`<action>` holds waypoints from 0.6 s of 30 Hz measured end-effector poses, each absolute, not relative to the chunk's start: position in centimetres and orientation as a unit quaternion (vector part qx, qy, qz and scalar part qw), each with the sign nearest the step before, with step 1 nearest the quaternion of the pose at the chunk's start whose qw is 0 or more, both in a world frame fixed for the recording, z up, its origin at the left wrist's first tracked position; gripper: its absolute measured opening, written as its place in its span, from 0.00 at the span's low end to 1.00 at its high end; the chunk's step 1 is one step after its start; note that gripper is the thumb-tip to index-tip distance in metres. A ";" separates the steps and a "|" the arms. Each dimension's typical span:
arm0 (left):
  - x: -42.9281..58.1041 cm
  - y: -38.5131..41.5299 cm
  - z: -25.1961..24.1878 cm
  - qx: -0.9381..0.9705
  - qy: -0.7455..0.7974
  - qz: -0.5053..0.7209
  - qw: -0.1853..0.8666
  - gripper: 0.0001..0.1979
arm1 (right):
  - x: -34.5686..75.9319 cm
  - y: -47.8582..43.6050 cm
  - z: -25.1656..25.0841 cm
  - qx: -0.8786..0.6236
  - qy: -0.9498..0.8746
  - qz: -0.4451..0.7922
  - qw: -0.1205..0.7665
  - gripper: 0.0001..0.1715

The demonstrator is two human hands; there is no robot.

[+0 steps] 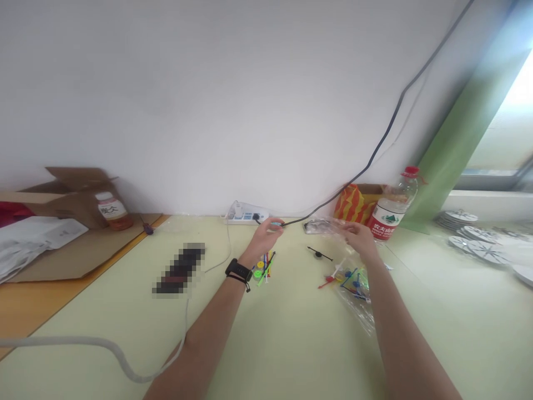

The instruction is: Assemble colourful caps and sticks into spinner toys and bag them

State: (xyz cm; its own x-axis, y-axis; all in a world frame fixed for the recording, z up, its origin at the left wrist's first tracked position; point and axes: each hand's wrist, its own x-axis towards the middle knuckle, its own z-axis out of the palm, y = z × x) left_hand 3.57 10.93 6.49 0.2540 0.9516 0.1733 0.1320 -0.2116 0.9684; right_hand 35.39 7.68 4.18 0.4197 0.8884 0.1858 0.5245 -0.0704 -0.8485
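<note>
My left hand (266, 238), with a black band on its wrist, is closed on a small teal piece (276, 224) by the power strip. Its exact kind is mostly hidden by the fingers. My right hand (360, 240) pinches the edge of a clear plastic bag (327, 225) lying near the wall. Beneath my left hand is a small group of coloured plastic sticks and round pieces (259, 273). A black pointer with a round hub (318, 254) lies between the hands. Beside my right forearm, another clear bag (357, 308) holds several coloured pointers (353, 280).
A white power strip (245, 215) sits against the wall, with a dark cable (387, 130) running up right. A large water bottle (391, 214) stands right, near stacked white discs (487, 251). A pixelated dark object (181, 269), cardboard (83, 250) and a drink bottle (113, 211) are left.
</note>
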 end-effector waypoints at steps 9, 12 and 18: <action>3.2 10.1 9.1 0.706 0.414 0.381 0.430 0.17 | 33.9 8.1 5.8 -0.718 -0.630 0.112 0.273 0.11; 2.9 9.6 9.9 0.754 0.381 0.347 0.408 0.17 | 31.3 8.2 5.0 -0.670 -0.687 0.176 0.221 0.03; 1.3 9.8 11.0 0.803 0.382 0.339 0.308 0.16 | 28.1 8.3 4.5 -0.642 -0.702 0.222 0.215 0.11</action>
